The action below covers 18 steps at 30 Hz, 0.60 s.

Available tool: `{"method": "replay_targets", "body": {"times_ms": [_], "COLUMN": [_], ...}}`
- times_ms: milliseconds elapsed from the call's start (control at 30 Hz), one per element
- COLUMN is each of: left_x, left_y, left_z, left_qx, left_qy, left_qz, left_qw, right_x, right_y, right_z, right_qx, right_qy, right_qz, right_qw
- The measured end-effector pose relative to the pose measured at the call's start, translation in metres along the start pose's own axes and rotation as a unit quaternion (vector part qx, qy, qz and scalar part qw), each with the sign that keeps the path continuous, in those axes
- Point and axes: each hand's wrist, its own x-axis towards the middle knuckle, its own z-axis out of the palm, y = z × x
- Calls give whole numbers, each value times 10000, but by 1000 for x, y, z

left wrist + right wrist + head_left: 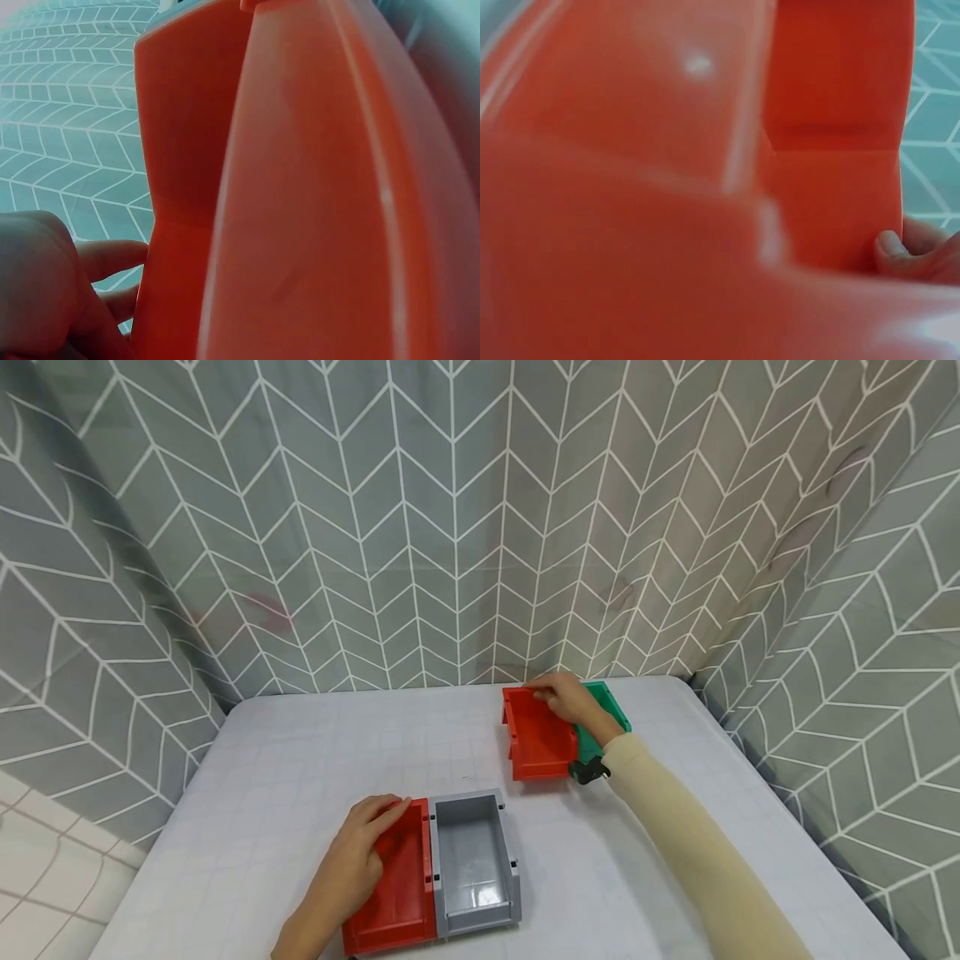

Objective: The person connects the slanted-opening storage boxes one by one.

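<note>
From where I sit, the closest thing I see is the near red bin (405,889), low in the frame and a bit left of the middle. The left hand (341,864) is on it, with its fingers up at the back rim. I think that hand is pinching the back wall, but the left wrist view hides the thumb, so I can't be fully sure. The grip is narrow there, just around the wall. The grey bin (468,852) sits right up against this red bin on its right side, and a bright patch of light shines on its floor.

Farther up and to the right, I see a cream sleeve (682,852) reaching in from the lower right corner. A small black gadget (590,770) is on that wrist. The right hand (566,693) holds the far red bin (538,747) by its back wall. In the right wrist view, its thumb is on the inside and a finger is on the outside. The green bin (607,700) is just to the right, partly under the arm.

All four bins are on a white table (300,760). At the back, a grey cloth (450,527) with white zigzag lines fills the top of the frame.
</note>
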Motion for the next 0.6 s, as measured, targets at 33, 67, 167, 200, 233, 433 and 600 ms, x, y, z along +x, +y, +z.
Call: {"method": "replay_targets", "body": {"times_ms": [33,67,167,200,233,433,600], "left_x": [0,0,1,1,1,2,1], "left_y": [0,-1,-2,-2,-3,-4,-5], "left_z": [0,0,0,0,0,0,0], "left_qx": [0,-4,13,25,30,30,58], "left_qy": [-4,-17,-14,-11,-6,24,55], "left_qz": [-18,-40,-76,-86,-94,-76,-70], "left_qw": [10000,10000,10000,10000,10000,10000,9999], "right_x": [-1,-2,-6,-7,-9,-26,-41], "right_y": [-3,-5,-12,-14,-17,-31,-40], "right_z": [-2,-3,-7,-9,-10,-19,-22], "right_qx": [25,34,104,130,145,143,231], "right_qy": [22,59,142,147,149,309,434], "right_qz": [-13,-48,-129,-135,-131,-167,-335], "right_qw": [10000,10000,9998,9997,9997,9993,9982]}}
